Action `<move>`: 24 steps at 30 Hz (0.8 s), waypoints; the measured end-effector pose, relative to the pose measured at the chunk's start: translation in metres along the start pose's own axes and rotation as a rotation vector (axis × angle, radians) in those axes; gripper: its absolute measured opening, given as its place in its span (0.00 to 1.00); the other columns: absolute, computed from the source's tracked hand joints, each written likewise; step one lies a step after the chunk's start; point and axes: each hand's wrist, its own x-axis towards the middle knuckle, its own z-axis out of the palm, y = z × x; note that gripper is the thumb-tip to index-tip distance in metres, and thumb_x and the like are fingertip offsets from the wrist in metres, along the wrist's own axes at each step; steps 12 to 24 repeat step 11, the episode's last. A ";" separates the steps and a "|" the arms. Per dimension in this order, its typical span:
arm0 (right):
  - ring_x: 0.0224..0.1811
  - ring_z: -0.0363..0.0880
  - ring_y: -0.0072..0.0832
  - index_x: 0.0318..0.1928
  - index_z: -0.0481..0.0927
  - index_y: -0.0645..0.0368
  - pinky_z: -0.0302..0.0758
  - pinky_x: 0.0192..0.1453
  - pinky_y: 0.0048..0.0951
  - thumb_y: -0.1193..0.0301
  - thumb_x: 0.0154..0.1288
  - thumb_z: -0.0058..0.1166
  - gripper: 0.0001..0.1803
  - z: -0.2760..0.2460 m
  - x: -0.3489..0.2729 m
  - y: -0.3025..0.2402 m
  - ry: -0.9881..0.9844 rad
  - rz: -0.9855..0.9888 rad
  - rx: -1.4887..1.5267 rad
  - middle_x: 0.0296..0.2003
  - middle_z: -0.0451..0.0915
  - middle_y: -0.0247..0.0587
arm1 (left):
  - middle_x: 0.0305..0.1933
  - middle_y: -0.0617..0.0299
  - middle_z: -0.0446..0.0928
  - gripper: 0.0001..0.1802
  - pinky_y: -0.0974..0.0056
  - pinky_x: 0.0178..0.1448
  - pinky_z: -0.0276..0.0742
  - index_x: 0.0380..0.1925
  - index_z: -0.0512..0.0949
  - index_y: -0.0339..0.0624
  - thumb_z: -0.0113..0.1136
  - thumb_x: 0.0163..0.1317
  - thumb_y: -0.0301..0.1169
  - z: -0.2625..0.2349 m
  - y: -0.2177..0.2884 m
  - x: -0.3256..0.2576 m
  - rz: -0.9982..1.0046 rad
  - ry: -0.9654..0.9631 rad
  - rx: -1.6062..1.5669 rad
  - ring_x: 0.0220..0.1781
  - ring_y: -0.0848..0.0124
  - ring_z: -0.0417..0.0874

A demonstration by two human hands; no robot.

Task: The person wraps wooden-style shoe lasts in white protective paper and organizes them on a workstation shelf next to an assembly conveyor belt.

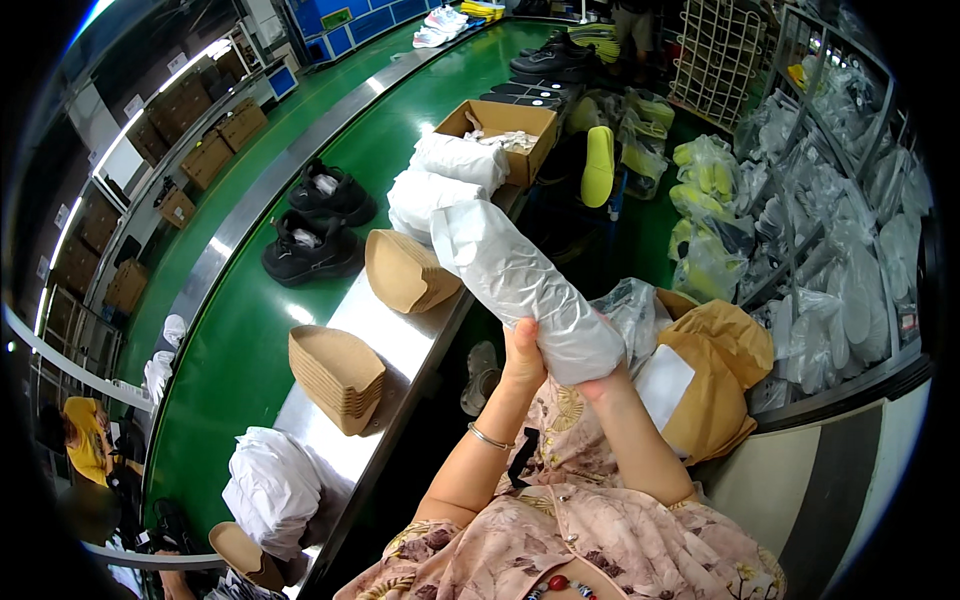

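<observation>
A long white paper-wrapped bundle is held up in front of me, tilted with its far end to the left. My left hand grips its near left side, thumb up against the wrapping. Under the near end, my right hand is closed around it, its fingers mostly hidden. Beyond the bundle, two more white wrapped bundles lie on the metal ledge. What is inside the wrapping does not show. Nested stacks of brown cardboard forms stand on the ledge to the left.
Black shoes sit on the green conveyor belt. An open cardboard box stands beyond the bundles. A crumpled white bundle lies at lower left. Brown paper and a rack of bagged insoles are at right. A person in yellow is far left.
</observation>
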 end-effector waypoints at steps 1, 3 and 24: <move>0.51 0.73 0.34 0.51 0.71 0.61 0.69 0.58 0.36 0.59 0.71 0.35 0.20 -0.003 0.001 0.002 0.117 -0.075 -0.067 0.46 0.75 0.44 | 0.51 0.56 0.72 0.54 0.58 0.60 0.69 0.55 0.64 0.37 0.58 0.39 0.71 -0.002 -0.003 0.000 -0.025 0.011 -0.011 0.54 0.63 0.74; 0.52 0.73 0.37 0.55 0.67 0.63 0.69 0.58 0.38 0.59 0.70 0.36 0.22 0.009 -0.002 0.006 0.331 -0.207 -0.214 0.50 0.73 0.48 | 0.51 0.55 0.72 0.54 0.58 0.60 0.69 0.55 0.64 0.37 0.57 0.40 0.71 -0.009 -0.002 -0.001 -0.050 0.048 -0.034 0.54 0.63 0.74; 0.60 0.60 0.34 0.66 0.45 0.60 0.61 0.64 0.35 0.55 0.52 0.63 0.51 0.010 -0.037 0.022 -0.087 -0.700 -1.160 0.60 0.55 0.44 | 0.58 0.55 0.67 0.48 0.61 0.65 0.61 0.59 0.59 0.34 0.59 0.50 0.61 0.011 0.013 -0.014 -0.099 0.244 -0.167 0.59 0.64 0.67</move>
